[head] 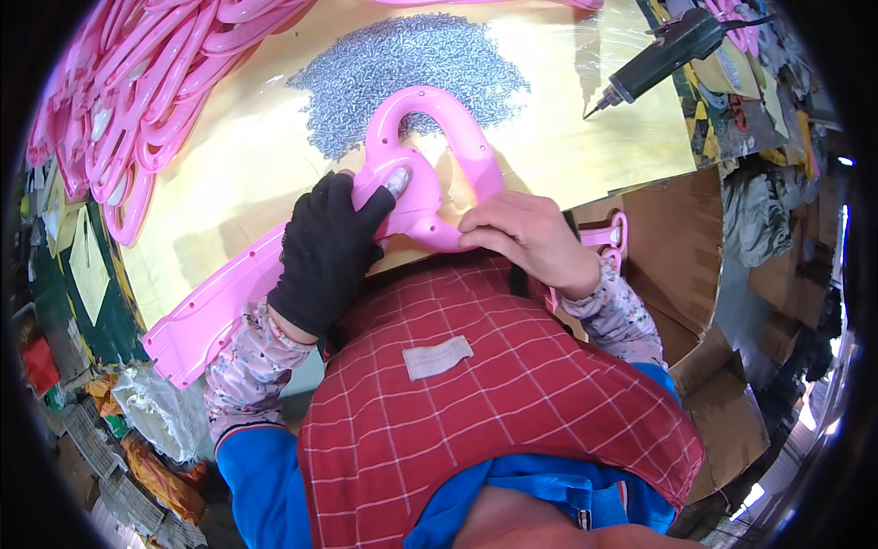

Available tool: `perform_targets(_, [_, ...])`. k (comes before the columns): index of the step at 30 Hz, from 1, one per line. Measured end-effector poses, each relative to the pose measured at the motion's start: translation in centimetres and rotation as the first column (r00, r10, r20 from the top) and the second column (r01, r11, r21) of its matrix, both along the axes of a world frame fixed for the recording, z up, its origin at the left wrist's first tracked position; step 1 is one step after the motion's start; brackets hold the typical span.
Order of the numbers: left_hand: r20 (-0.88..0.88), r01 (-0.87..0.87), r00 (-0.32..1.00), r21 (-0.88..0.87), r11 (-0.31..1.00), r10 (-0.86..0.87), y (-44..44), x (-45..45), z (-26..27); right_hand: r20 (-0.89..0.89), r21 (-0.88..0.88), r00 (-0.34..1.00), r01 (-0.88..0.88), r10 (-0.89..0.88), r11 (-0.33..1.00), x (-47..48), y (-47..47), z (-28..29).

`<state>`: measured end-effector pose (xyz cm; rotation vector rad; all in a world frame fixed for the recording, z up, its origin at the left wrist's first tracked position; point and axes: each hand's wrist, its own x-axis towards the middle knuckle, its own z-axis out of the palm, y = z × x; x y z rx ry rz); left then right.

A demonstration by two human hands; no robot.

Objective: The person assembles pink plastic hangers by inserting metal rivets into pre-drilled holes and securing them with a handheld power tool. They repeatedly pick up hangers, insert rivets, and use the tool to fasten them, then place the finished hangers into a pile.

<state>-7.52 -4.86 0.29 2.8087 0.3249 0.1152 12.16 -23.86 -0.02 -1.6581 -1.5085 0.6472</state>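
Note:
A long pink plastic part (212, 295) with a looped handle end lies across the near edge of the table, small holes dotted along it. My left hand (326, 254), in a black fingerless glove, grips the part beside the loop, its thumb pressed on the rounded middle piece. The thumb's tip looks silvery. At the loop's near right side, my bare right hand (525, 237) pinches the rim between thumb and fingers. Just beyond the loop spreads a large pile of small metal screws (411, 62), partly seen through the loop's opening.
Many pink plastic parts (158, 89) are heaped at the table's far left. A dark electric screwdriver (658, 58) hangs bit-down over the right side of the yellowish tabletop (617, 151). Below the right edge stands a cardboard box (672, 254) with a pink part (603, 235) in it.

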Motion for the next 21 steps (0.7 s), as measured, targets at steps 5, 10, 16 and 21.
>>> perform_targets(5, [-0.012, -0.01, 1.0, 0.047, 0.999, 0.011, 0.0, 0.0, -0.6, 0.036, 0.038, 0.999, -0.008, 0.007, 0.999, -1.4, 2.1, -1.9])
perform_targets(10, [-0.074, -0.019, 0.997, 0.064, 0.998, 0.024, -0.1, 0.3, -0.4, -0.277, 0.034, 0.944, 0.195, -0.179, 0.98, 1.5, 1.6, 0.2])
perform_targets(16, [-0.116, -0.017, 0.993, 0.058, 0.998, 0.024, -0.1, 0.3, 0.0, -0.244, 0.365, 0.444, 0.866, -0.862, 0.343, 23.2, -2.6, 0.0])
perform_targets(21, [-0.193, -0.019, 0.981, 0.082, 0.996, 0.034, -0.3, 0.4, 0.5, -0.75, 0.137, 0.57, 0.63, -0.335, 0.764, 22.4, -0.3, -1.5])
